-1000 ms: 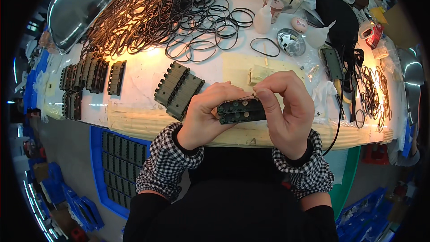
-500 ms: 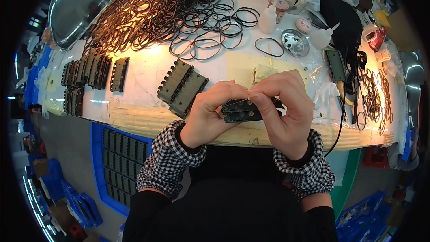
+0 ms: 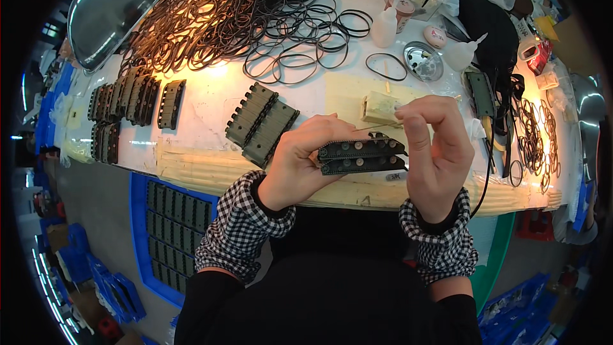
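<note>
My left hand [image 3: 300,163] is closed round two dark green stacked pieces that look like toy tank hulls [image 3: 361,155], with rows of round wheels facing me. A thin rod-like thing [image 3: 370,129] shows just above them, by my left fingertips. To the right, my right hand [image 3: 437,147] is raised apart from the hulls, thumb and index finger pinched together; what they hold, if anything, I cannot make out. Beside those fingertips lies a pale yellowish block [image 3: 381,108]. Two more olive hulls [image 3: 262,121] lie side by side on the table, left of my hands.
A big heap of black rubber loops [image 3: 236,19] spreads over the back. Several hulls [image 3: 131,99] stand at the left. White squeeze bottles [image 3: 384,29] and a round metal dish [image 3: 421,62] are at back right. A blue tray [image 3: 137,217] of hulls sits below the table edge.
My right hand has drawn away from the hulls, to the right and slightly up, uncovering their wheels. My left hand keeps its grip nearly in place.
</note>
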Action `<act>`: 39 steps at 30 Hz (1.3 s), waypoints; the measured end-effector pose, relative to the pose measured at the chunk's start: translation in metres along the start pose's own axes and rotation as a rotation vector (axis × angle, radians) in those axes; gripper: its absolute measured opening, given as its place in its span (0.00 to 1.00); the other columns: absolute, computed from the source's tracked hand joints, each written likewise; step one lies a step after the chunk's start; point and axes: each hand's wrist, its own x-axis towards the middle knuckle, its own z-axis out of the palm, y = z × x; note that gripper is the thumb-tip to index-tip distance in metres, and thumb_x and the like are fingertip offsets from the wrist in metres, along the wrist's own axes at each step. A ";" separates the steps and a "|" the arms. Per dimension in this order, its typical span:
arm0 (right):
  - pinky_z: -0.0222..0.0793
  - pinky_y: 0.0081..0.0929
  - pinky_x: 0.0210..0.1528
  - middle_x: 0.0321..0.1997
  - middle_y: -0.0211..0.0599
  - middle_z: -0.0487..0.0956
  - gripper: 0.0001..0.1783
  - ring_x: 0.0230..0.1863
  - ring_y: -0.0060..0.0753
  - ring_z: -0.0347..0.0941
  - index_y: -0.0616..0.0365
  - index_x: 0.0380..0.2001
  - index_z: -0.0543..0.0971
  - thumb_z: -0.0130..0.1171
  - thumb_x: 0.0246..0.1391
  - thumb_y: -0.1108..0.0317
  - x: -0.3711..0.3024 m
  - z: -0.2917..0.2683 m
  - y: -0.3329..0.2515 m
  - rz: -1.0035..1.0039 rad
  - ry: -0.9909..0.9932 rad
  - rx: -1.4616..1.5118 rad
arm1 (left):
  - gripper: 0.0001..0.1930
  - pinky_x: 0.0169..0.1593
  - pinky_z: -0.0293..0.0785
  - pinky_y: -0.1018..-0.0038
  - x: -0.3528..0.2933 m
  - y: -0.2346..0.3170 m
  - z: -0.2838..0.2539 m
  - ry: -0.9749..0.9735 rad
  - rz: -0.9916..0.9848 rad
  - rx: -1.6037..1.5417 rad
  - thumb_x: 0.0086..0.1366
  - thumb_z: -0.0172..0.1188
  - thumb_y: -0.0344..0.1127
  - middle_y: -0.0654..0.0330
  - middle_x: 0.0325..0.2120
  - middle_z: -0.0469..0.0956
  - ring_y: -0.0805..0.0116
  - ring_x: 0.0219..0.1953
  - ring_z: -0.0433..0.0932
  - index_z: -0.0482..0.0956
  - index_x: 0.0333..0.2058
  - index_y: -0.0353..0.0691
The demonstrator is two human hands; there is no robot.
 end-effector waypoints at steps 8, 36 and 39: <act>0.63 0.32 0.37 0.31 0.34 0.76 0.05 0.35 0.40 0.68 0.59 0.28 0.78 0.65 0.48 0.74 0.006 -0.027 0.033 -0.247 0.027 -0.613 | 0.19 0.63 0.63 0.57 0.000 0.002 -0.002 -0.038 -0.087 -0.114 0.50 0.69 0.24 0.61 0.43 0.82 0.64 0.49 0.78 0.81 0.43 0.39; 0.64 0.28 0.33 0.29 0.33 0.76 0.06 0.31 0.34 0.69 0.57 0.28 0.80 0.68 0.46 0.74 -0.008 0.006 -0.010 -0.145 -0.258 -0.054 | 0.18 0.46 0.72 0.71 -0.002 0.001 0.000 -0.032 -0.063 -0.164 0.50 0.68 0.23 0.59 0.37 0.82 0.65 0.41 0.78 0.80 0.42 0.36; 0.64 0.27 0.33 0.29 0.33 0.76 0.05 0.31 0.34 0.69 0.57 0.28 0.80 0.67 0.47 0.74 -0.007 0.006 -0.009 -0.158 -0.259 -0.056 | 0.17 0.46 0.72 0.71 -0.001 0.001 -0.001 -0.031 -0.065 -0.150 0.51 0.68 0.23 0.59 0.37 0.82 0.65 0.40 0.78 0.80 0.42 0.36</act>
